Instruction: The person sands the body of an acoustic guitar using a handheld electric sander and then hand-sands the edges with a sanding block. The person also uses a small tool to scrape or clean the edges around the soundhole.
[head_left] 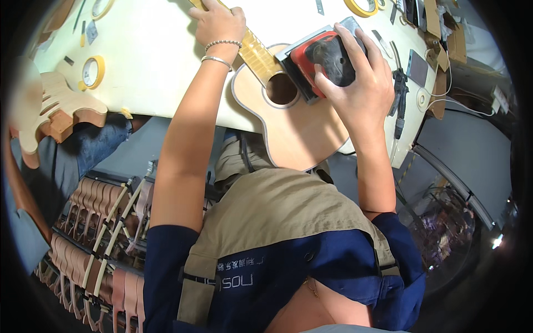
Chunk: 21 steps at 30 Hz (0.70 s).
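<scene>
A small pale wooden guitar (297, 133) lies at the table's near edge, its body toward me and its neck pointing away to the upper left. Yellow tape or a yellowish covering shows along the neck (256, 54). My left hand (222, 25) is closed around the far part of the neck, with two bracelets on the wrist. My right hand (366, 80) wraps over a red and black sander (302, 60), a boxy tool with a flat grey base. The sander sits tilted over the body's right side, beside the round soundhole; whether its base touches the wood is hidden.
Yellow tape rolls (93, 72) lie on the white table (150, 61). At right are a black air tool (399, 91), a dark flat pad (417, 67) and cardboard. Another person's jeans (102, 143) and a pale guitar body (66, 94) are left. Racked wooden necks (97, 197) stand lower left.
</scene>
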Motion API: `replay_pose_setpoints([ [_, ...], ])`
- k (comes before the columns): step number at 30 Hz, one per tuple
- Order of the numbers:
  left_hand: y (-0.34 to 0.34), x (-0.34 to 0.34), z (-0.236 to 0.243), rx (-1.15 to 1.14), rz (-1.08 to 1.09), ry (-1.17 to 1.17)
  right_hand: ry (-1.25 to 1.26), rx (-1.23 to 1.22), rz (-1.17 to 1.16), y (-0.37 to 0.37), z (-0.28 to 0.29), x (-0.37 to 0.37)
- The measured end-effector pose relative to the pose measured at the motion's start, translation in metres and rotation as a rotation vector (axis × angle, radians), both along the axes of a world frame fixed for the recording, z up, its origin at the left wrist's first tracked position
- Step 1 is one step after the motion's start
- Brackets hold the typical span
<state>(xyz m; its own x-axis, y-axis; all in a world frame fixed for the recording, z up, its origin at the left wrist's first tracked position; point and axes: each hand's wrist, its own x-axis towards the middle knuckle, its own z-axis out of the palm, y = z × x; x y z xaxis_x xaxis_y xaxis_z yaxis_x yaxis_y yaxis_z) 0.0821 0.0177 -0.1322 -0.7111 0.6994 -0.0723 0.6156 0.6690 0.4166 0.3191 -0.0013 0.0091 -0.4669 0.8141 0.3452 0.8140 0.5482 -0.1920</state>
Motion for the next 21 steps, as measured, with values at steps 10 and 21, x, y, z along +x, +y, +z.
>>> replay_pose_setpoints([
  [10, 0.001, 0.017, 0.033, -0.025, 0.078, -0.031, -0.045, -0.081, 0.066, 0.010, 0.005, -0.007],
  [21, 0.001, 0.025, 0.038, -0.007, 0.055, 0.015, -0.012, -0.078, 0.088, 0.024, -0.001, -0.015],
])
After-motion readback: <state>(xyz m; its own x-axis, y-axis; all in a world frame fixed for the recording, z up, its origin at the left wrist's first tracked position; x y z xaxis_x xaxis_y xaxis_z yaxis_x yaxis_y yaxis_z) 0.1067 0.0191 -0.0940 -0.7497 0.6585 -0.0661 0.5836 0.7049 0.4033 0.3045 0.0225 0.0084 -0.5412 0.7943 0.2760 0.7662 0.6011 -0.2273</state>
